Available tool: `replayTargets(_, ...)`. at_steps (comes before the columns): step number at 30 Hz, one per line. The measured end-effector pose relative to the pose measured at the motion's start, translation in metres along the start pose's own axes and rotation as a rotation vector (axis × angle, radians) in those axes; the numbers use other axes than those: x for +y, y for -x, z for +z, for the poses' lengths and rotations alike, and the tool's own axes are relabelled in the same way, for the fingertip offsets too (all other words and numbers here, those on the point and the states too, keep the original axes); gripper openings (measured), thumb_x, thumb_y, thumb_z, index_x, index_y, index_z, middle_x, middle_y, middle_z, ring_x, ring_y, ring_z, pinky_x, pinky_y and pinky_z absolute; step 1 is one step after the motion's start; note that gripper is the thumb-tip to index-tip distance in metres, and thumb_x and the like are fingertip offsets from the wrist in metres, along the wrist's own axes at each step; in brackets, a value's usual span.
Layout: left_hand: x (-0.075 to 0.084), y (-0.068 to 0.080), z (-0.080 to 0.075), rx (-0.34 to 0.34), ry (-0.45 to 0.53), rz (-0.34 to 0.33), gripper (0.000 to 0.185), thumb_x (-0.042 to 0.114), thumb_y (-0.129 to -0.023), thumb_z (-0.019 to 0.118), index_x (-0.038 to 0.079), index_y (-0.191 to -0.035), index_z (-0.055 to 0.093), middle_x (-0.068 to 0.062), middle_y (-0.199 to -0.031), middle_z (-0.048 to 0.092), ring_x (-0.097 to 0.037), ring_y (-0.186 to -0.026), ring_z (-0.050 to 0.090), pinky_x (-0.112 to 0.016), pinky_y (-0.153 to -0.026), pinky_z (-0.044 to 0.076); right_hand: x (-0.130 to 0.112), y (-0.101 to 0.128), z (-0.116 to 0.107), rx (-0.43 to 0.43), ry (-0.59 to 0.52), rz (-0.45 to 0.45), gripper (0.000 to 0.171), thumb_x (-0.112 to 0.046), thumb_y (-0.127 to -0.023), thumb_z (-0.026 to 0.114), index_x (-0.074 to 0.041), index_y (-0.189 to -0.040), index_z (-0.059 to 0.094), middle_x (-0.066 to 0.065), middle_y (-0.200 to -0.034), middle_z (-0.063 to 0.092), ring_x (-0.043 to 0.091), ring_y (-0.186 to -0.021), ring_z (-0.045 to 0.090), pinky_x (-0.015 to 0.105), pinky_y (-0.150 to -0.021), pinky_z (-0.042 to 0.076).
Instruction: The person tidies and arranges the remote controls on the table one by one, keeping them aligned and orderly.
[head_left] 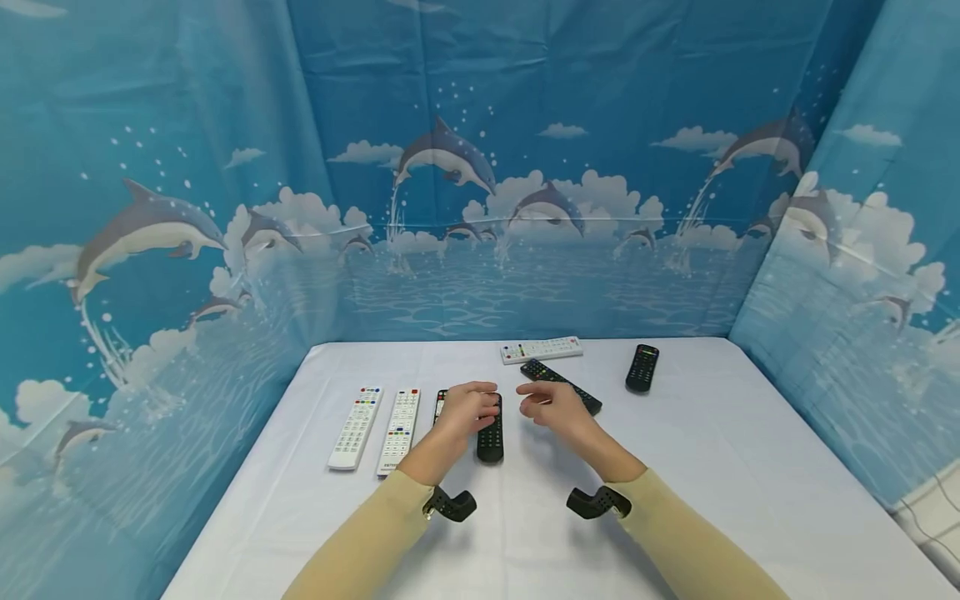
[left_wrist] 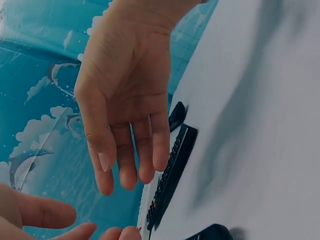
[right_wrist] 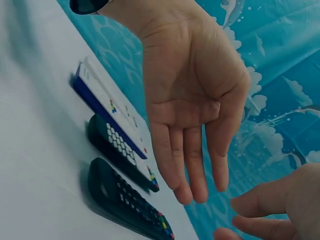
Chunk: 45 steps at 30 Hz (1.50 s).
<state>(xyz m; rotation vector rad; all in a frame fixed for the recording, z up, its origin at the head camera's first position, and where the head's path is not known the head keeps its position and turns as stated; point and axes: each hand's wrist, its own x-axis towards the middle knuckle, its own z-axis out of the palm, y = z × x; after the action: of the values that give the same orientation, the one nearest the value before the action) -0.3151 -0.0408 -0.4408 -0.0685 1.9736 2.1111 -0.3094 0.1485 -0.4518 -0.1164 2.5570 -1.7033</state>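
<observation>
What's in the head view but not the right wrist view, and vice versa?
Head only: the slanted black remote beside the right hand, the crosswise white remote at the back, and the far-right black remote.

Right wrist only: the palm of the left hand, plus most of the keypad on the white-keyed remote, which that hand largely hides from the head camera.

Both: both hands, the glossy black remote by the left hand, part of the white-keyed one, the white tablecloth and the blue backdrop.

Four remotes (head_left: 356, 430) side by side, left on the table (head_left: 720, 475) (two partly behind the left hand (head_left: 465, 410)), slanting remote (head_left: 585, 397) to their right, crosswise remote (head_left: 542, 350) behind it, last remote (head_left: 642, 368) farthest right
</observation>
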Motion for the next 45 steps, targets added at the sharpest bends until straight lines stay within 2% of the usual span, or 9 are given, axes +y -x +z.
replayTargets(5, 0.000, -0.008, 0.018, 0.011, 0.053, 0.000, 0.035, 0.005, -0.095, 0.059, 0.002, -0.129, 0.065, -0.017, -0.124, 0.063, -0.035, -0.114, 0.062, -0.045, -0.100, 0.051, -0.002, 0.000, -0.012, -0.002, -0.047, 0.030, 0.034, -0.009, -0.097, 0.065, -0.005, -0.130, 0.066, 0.013, -0.112, 0.067, 0.024, -0.103, 0.066, 0.045, -0.091, 0.056)
replayTargets(8, -0.001, -0.013, 0.028, 0.023, 0.081, 0.004, 0.036, 0.004, -0.095, 0.058, 0.002, -0.130, 0.065, -0.019, -0.127, 0.061, -0.036, -0.114, 0.061, -0.046, -0.099, 0.051, 0.000, 0.000, -0.019, -0.001, -0.019, 0.014, 0.036, -0.013, -0.098, 0.065, -0.006, -0.133, 0.064, 0.016, -0.121, 0.066, 0.026, -0.108, 0.065, 0.045, -0.093, 0.055)
replayTargets(19, -0.013, -0.035, 0.064, 0.065, 0.192, -0.017, 0.045, -0.004, -0.088, 0.055, 0.000, -0.131, 0.064, -0.023, -0.136, 0.052, -0.039, -0.112, 0.057, -0.052, -0.101, 0.048, 0.022, -0.006, -0.055, 0.146, 0.236, -0.046, 0.037, -0.016, -0.098, 0.064, -0.007, -0.134, 0.064, 0.015, -0.123, 0.067, 0.032, -0.113, 0.062, 0.047, -0.089, 0.054)
replayTargets(26, -0.023, -0.044, 0.083, 0.124, 0.262, -0.062, 0.056, -0.004, -0.087, 0.055, 0.000, -0.143, 0.053, -0.024, -0.137, 0.051, -0.043, -0.121, 0.052, -0.053, -0.098, 0.050, 0.036, -0.013, -0.066, 0.176, 0.307, -0.024, 0.042, -0.016, -0.097, 0.062, -0.003, -0.138, 0.060, 0.024, -0.130, 0.062, 0.040, -0.119, 0.057, 0.052, -0.090, 0.052)
replayTargets(30, -0.028, -0.046, 0.092, 0.128, 0.313, -0.090, 0.066, -0.004, -0.085, 0.055, -0.004, -0.149, 0.042, -0.023, -0.126, 0.053, -0.034, -0.102, 0.056, -0.055, -0.097, 0.050, 0.046, -0.016, -0.070, 0.187, 0.335, -0.003, 0.047, -0.016, -0.096, 0.061, -0.001, -0.141, 0.056, 0.029, -0.134, 0.057, 0.044, -0.122, 0.054, 0.055, -0.090, 0.051)
replayTargets(33, -0.032, -0.046, 0.097, 0.132, 0.352, -0.119, 0.059, -0.003, -0.084, 0.055, -0.008, -0.143, 0.045, -0.021, -0.118, 0.052, -0.032, -0.100, 0.056, -0.054, -0.097, 0.051, 0.056, -0.021, -0.071, 0.192, 0.359, 0.016, 0.050, -0.017, -0.096, 0.060, 0.001, -0.143, 0.053, 0.031, -0.134, 0.056, 0.046, -0.120, 0.055, 0.056, -0.091, 0.050)
replayTargets(35, -0.034, -0.047, 0.101, 0.144, 0.378, -0.135, 0.052, -0.002, -0.086, 0.056, -0.009, -0.137, 0.048, -0.025, -0.120, 0.051, -0.040, -0.114, 0.053, -0.053, -0.098, 0.051, 0.061, -0.023, -0.071, 0.189, 0.366, 0.030, 0.052, -0.018, -0.096, 0.061, 0.001, -0.144, 0.052, 0.030, -0.132, 0.057, 0.044, -0.117, 0.057, 0.055, -0.089, 0.051)
replayTargets(37, -0.036, -0.047, 0.104, 0.153, 0.398, -0.141, 0.047, -0.003, -0.085, 0.057, -0.011, -0.131, 0.049, -0.025, -0.119, 0.052, -0.042, -0.118, 0.052, -0.052, -0.098, 0.051, 0.065, -0.025, -0.070, 0.182, 0.371, 0.031, 0.054, -0.018, -0.095, 0.061, 0.001, -0.145, 0.051, 0.030, -0.129, 0.060, 0.043, -0.114, 0.060, 0.053, -0.088, 0.052)
replayTargets(45, -0.035, -0.044, 0.117, 0.171, 0.419, -0.138, 0.044, -0.005, -0.081, 0.055, -0.011, -0.125, 0.050, -0.025, -0.115, 0.049, -0.040, -0.116, 0.049, -0.054, -0.102, 0.047, 0.071, -0.027, -0.072, 0.166, 0.361, 0.069, 0.055, -0.019, -0.096, 0.060, 0.003, -0.145, 0.049, 0.027, -0.128, 0.062, 0.038, -0.108, 0.064, 0.047, -0.084, 0.054)
